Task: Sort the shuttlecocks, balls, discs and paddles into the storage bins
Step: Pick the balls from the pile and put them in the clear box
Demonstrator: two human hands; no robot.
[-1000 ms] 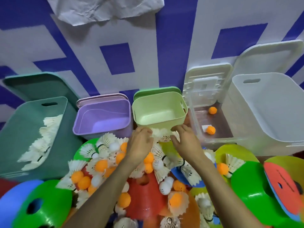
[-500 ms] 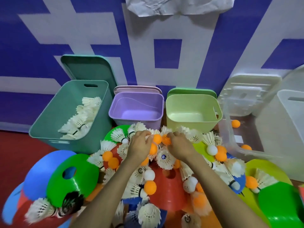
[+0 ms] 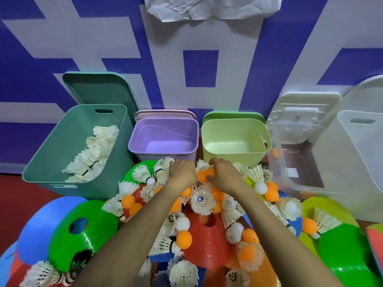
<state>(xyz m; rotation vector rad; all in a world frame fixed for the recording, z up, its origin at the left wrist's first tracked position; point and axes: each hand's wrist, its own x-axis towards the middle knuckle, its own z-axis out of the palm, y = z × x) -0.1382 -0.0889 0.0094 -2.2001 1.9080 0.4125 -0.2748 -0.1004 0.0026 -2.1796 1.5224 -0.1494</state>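
Both hands reach into the pile of shuttlecocks [image 3: 143, 175] and balls on the floor, just before the purple bin [image 3: 163, 131] and the light green bin [image 3: 232, 133]. The left hand [image 3: 182, 172] has its fingers curled down among the feathers; what it holds I cannot tell. The right hand [image 3: 222, 175] is curled likewise, an orange ball [image 3: 208, 174] touching its thumb, though a grip cannot be confirmed. More shuttlecocks lie in the teal bin [image 3: 62, 154] at the left. A red disc [image 3: 209, 245] sits between the forearms, and a green disc [image 3: 93, 239] lies further left.
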